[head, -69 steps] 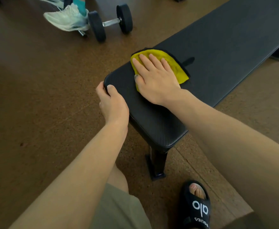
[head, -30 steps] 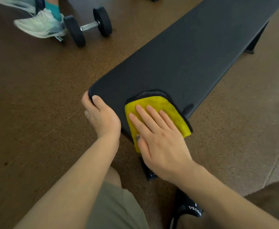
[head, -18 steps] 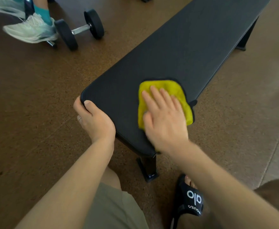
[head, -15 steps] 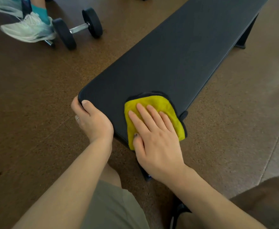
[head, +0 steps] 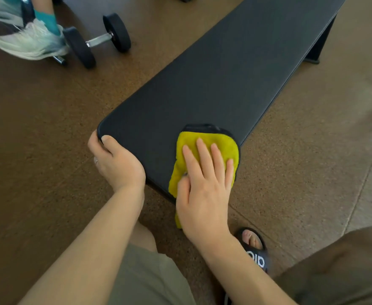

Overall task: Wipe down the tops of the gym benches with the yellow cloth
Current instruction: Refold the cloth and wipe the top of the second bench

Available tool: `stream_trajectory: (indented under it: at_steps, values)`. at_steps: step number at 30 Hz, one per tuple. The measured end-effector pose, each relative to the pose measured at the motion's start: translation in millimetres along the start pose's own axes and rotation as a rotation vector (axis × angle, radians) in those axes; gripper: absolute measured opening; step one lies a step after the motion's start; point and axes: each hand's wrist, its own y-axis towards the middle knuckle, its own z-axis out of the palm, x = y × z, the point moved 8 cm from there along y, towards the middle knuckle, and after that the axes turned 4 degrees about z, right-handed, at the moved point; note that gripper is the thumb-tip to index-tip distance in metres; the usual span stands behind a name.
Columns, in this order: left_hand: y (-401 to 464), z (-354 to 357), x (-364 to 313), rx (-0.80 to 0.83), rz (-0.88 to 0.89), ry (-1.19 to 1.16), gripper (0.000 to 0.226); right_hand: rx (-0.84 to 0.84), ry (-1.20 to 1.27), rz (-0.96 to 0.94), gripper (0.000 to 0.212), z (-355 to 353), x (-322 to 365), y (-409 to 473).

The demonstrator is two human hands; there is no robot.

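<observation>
the cloth (head: 211, 142) lies on the counter (head: 224, 69) at its near right corner, its near part hanging over the near edge. the right hand (head: 204, 186) presses flat on it, fingers straight and spread. the left hand (head: 114, 161) grips the near left corner, thumb on top. a dumbbell (head: 97, 40) lies on the floor (head: 37, 128) to the far left, beside a shoe (head: 31, 42). a sandal (head: 255, 249) is below the near edge.

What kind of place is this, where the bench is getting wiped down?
Most likely a gym. A long flat black padded bench stands on a speckled brown rubber-type floor, and a black dumbbell lies on that floor beside someone's white running shoe.
</observation>
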Motion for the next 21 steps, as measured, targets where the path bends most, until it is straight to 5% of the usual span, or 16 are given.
stream_trajectory:
  at_steps: [3,8,15,21]
  values:
    - [2,-1,1,-0.005,0.006,-0.001,0.040,-0.027,0.060,0.001,0.051,-1,-18,24]
    - [0,0,-1,-0.013,0.004,0.002,0.042,-0.137,0.172,0.265,0.045,-15,-68,100]
    - [1,1,2,-0.010,-0.009,0.000,0.043,-0.148,0.457,0.310,0.051,5,-23,-14]
    - [0,0,3,-0.005,0.002,0.006,0.043,-0.170,0.507,0.457,0.050,-16,-73,76]
